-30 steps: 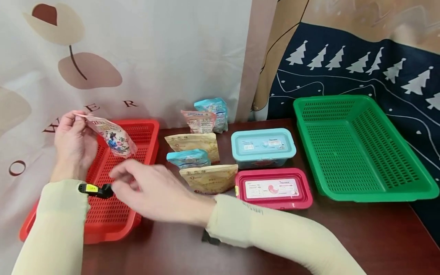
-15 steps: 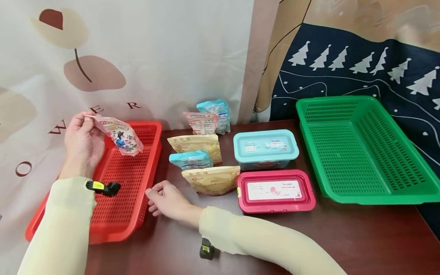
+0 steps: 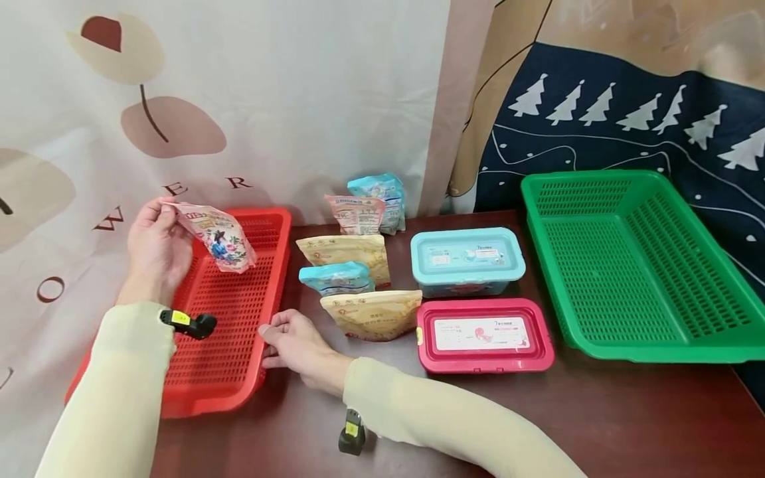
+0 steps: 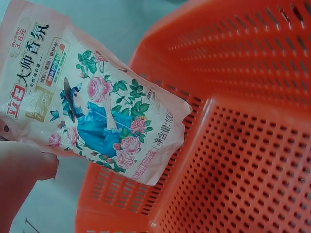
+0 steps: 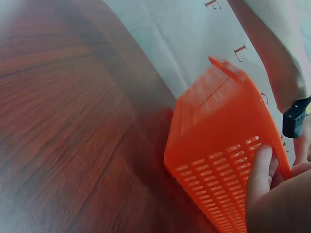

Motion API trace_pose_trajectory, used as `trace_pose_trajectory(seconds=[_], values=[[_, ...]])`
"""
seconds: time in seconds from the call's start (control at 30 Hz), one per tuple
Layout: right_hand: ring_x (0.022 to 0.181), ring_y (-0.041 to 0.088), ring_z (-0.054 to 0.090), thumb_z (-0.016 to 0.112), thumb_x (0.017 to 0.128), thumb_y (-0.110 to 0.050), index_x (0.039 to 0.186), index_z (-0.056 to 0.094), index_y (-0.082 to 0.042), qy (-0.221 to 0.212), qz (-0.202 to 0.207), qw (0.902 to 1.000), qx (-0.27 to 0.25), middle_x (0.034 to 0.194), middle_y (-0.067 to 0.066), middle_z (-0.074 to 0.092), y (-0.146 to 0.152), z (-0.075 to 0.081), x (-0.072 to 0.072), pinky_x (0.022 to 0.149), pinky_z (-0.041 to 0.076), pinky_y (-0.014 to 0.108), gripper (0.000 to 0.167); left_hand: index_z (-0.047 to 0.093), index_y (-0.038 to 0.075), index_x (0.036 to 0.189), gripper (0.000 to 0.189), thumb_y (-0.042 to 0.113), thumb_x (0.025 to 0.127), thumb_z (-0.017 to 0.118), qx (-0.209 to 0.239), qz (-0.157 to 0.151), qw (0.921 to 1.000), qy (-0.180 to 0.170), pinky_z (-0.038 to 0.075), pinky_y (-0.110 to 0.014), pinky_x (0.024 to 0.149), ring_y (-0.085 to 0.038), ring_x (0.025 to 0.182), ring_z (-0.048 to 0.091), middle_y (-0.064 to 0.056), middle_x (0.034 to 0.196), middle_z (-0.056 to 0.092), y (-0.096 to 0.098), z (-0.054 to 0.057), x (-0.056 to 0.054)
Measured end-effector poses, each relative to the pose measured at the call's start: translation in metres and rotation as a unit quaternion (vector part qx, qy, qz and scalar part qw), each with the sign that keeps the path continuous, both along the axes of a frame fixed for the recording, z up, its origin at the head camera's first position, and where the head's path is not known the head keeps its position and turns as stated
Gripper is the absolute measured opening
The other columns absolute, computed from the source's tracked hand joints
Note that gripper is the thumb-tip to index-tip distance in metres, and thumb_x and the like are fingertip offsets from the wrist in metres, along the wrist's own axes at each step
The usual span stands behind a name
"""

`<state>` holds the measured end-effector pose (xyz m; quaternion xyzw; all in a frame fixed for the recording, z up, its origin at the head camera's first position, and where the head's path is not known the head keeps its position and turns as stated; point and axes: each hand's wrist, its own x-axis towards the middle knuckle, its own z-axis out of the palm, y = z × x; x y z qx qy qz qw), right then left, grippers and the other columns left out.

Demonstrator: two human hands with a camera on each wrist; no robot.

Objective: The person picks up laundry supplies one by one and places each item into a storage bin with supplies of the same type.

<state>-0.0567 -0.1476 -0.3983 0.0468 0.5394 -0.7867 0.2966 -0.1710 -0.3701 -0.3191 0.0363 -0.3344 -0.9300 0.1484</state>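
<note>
My left hand (image 3: 160,245) pinches the top corner of a pink laundry detergent pouch (image 3: 220,240), which hangs tilted over the back of a red plastic basket (image 3: 281,265). In the left wrist view the pouch (image 4: 107,107) shows its flowered front, with my thumb (image 4: 29,170) at its edge. Down at the basket's right side, my right hand (image 3: 299,345) grips the rim. In the right wrist view its fingers (image 5: 260,170) lie against the slotted outer wall, close under the rim of the basket (image 5: 214,145).
Cream pouches (image 3: 373,315), blue pouches (image 3: 337,277) and another pink pouch (image 3: 357,214) stand mid-table. Right of them sit a light blue lidded box (image 3: 466,259) and a magenta one (image 3: 484,335). A green basket (image 3: 609,265) stands at the right. Printed curtains (image 3: 299,99) hang behind.
My right hand has moved down from over the red basket to its right rim and now grips it. The left hand still holds the pink pouch over the basket. The view shifts slightly.
</note>
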Motion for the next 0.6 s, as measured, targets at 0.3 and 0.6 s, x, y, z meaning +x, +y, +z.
trace_pose_trajectory(seconds=[0.3,0.6], values=[[0.074,0.016,0.062,0.06,0.105,-0.008,0.105,0.053,-0.008,0.002,0.008,1.0,-0.003,0.092,0.007,0.061,0.028,-0.003,0.003,0.068,0.063,0.038,0.007,0.057,-0.007,0.101,0.01,-0.002,0.104,0.049,0.018,0.021,0.9986,-0.044,0.048,-0.031,0.066,-0.022,0.078,0.058,-0.013,0.092,0.059,0.006,-0.014,-0.013],[0.077,0.017,0.062,0.06,0.104,-0.007,0.106,0.053,-0.007,0.002,0.007,0.9999,-0.008,0.093,0.007,0.06,0.038,-0.005,0.006,0.069,0.063,0.04,0.008,0.055,-0.004,0.101,0.012,0.003,0.106,0.047,0.012,0.038,0.9974,-0.06,0.046,-0.031,0.066,-0.022,0.076,0.054,-0.013,0.089,0.058,0.017,-0.031,-0.023]])
